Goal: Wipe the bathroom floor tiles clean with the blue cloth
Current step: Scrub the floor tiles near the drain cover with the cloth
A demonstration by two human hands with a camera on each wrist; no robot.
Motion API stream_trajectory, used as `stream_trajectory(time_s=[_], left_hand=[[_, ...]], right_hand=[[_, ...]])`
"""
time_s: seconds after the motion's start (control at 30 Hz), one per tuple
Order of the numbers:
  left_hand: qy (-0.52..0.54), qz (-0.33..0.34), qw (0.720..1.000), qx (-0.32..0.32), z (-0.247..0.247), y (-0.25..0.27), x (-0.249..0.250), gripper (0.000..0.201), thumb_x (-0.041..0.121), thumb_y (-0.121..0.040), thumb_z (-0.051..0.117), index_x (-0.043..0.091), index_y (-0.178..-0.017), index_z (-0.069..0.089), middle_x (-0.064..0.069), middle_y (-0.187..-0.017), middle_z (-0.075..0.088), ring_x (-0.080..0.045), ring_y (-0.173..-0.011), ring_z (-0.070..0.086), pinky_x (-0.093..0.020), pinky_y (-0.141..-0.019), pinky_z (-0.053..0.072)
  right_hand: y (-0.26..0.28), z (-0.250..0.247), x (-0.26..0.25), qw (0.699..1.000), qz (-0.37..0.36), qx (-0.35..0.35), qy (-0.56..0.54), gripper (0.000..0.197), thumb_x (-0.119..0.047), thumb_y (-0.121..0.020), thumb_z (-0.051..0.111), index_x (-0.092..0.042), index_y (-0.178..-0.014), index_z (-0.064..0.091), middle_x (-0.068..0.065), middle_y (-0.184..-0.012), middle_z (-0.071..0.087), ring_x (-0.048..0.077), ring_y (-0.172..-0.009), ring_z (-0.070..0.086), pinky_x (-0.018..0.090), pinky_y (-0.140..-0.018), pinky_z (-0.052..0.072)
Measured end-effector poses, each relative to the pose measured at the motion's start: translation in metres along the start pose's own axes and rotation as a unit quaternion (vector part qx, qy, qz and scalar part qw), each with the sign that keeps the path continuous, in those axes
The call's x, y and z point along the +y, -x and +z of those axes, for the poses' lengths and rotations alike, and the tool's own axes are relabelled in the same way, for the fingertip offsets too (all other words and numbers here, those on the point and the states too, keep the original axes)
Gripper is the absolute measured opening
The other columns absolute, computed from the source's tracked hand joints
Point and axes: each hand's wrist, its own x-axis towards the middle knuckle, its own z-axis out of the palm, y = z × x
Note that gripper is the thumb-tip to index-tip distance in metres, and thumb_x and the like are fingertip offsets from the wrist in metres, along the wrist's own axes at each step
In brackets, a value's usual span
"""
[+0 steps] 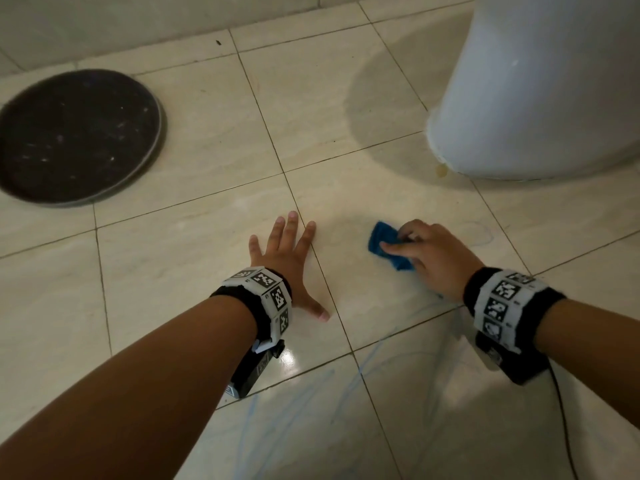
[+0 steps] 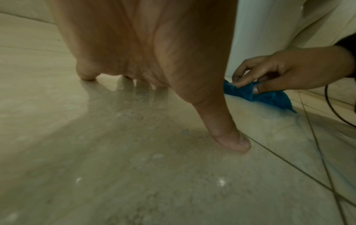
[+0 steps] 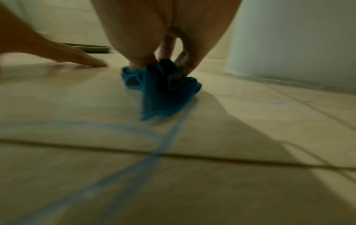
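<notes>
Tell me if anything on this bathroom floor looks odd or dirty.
Yes. Blue scribbled lines cross the tiles nearest the person, behind the blue cloth held by the right hand. A small yellowish stain sits at the toilet base.

Bare forearms; each wrist wears a black band (image 1: 478, 289) carrying white blocks (image 1: 273, 289) printed with black-and-white square codes.

- Floor tiles (image 1: 194, 140): glossy, smooth beige stone look.
- Blue cloth (image 1: 384, 242): soft, matt terry fabric.
- Toilet base (image 1: 540, 91): smooth white ceramic.
- Drain cover (image 1: 78, 135): matt, dark, speckled.
</notes>
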Motion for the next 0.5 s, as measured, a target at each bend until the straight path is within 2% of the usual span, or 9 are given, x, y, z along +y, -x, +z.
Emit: stream_trajectory(time_s=[0.03,0.13,0.2,0.23,0.3,0.37,0.4,0.43,0.5], left_hand=[[0.001,-0.002,1.000,-0.001,0.000,0.000,0.000,0.151,0.074,-0.051,0.077,0.028,-0.144,-0.032,-0.002,-0.151,-0.041,-0.023,-0.142,-0.031,-0.058,-0.114,-0.009],[0.000,-0.006,1.000,0.000,0.000,0.000,0.002,0.152,0.073,-0.050,0.078,0.028,-0.144,-0.033,-0.002,-0.151,-0.040,-0.023,-0.142,-0.031,-0.058,-0.115,-0.008],[-0.002,-0.006,1.000,-0.001,-0.001,0.001,0.002,0.152,0.073,-0.050,0.078,0.028,-0.144,-0.033,-0.002,-0.151,-0.041,-0.023,-0.142,-0.031,-0.058,-0.115,-0.008],[-0.003,-0.006,1.000,-0.001,-0.001,0.001,0.002,0.152,0.073,-0.051,0.078,0.028,-0.144,-0.033,-0.002,-0.151,-0.040,-0.023,-0.142,-0.031,-0.058,-0.114,-0.008],[-0.006,-0.008,1.000,0.000,-0.001,0.001,0.003,0.152,0.073,-0.050,0.078,0.027,-0.145,-0.032,-0.003,-0.151,-0.040,-0.024,-0.142,-0.030,-0.058,-0.114,-0.007],[-0.009,-0.011,1.000,0.000,-0.002,0.001,0.003,0.152,0.073,-0.051,0.077,0.027,-0.145,-0.032,-0.003,-0.151,-0.039,-0.024,-0.142,-0.030,-0.058,-0.114,-0.006],[-0.010,-0.012,1.000,0.000,-0.002,0.001,0.003,0.151,0.073,-0.051,0.077,0.027,-0.145,-0.032,-0.003,-0.151,-0.039,-0.024,-0.142,-0.030,-0.058,-0.114,-0.006],[-0.009,-0.012,1.000,-0.001,-0.002,0.001,0.003,0.151,0.073,-0.051,0.077,0.027,-0.145,-0.032,-0.003,-0.151,-0.039,-0.024,-0.142,-0.030,-0.058,-0.114,-0.006],[-0.006,-0.011,1.000,-0.002,-0.002,0.002,0.004,0.151,0.072,-0.051,0.078,0.027,-0.145,-0.032,-0.003,-0.152,-0.039,-0.024,-0.143,-0.029,-0.058,-0.114,-0.006]], right_hand=[[0.001,-0.007,0.009,1.000,0.006,0.003,0.005,0.040,-0.003,-0.087,0.055,-0.020,-0.122,0.063,0.009,-0.118,0.052,0.026,-0.097,0.050,0.024,-0.086,0.037],[0.001,-0.029,0.060,0.967,0.230,0.104,-0.046,0.039,-0.001,-0.087,0.053,-0.014,-0.123,0.061,0.016,-0.122,0.048,0.033,-0.107,0.051,0.026,-0.092,0.035],[0.005,-0.031,0.065,0.943,0.315,0.097,-0.042,0.039,-0.004,-0.088,0.054,-0.013,-0.126,0.058,0.017,-0.126,0.045,0.037,-0.111,0.049,0.028,-0.095,0.035],[0.007,-0.024,0.056,0.951,0.294,0.089,-0.030,0.038,-0.005,-0.088,0.054,-0.011,-0.125,0.059,0.017,-0.124,0.047,0.037,-0.109,0.050,0.028,-0.093,0.036],[0.013,-0.008,0.020,0.979,0.180,0.084,-0.044,0.035,-0.004,-0.087,0.055,-0.010,-0.121,0.063,0.015,-0.116,0.053,0.035,-0.101,0.053,0.027,-0.085,0.039],[0.017,0.005,0.000,0.998,0.047,0.046,-0.015,0.041,0.001,-0.085,0.056,-0.017,-0.122,0.063,0.012,-0.117,0.055,0.033,-0.097,0.052,0.031,-0.084,0.043],[0.014,0.005,0.005,1.000,0.013,0.026,0.006,0.045,0.002,-0.085,0.055,-0.022,-0.123,0.062,0.011,-0.119,0.054,0.032,-0.098,0.051,0.035,-0.086,0.045],[0.010,-0.001,0.014,0.999,0.029,0.027,0.015,0.045,0.000,-0.087,0.053,-0.024,-0.124,0.061,0.010,-0.121,0.054,0.030,-0.100,0.049,0.037,-0.087,0.044],[0.004,-0.012,0.041,0.989,0.134,0.064,-0.023,0.040,-0.004,-0.090,0.049,-0.019,-0.125,0.060,0.011,-0.123,0.051,0.026,-0.103,0.049,0.033,-0.091,0.041]])
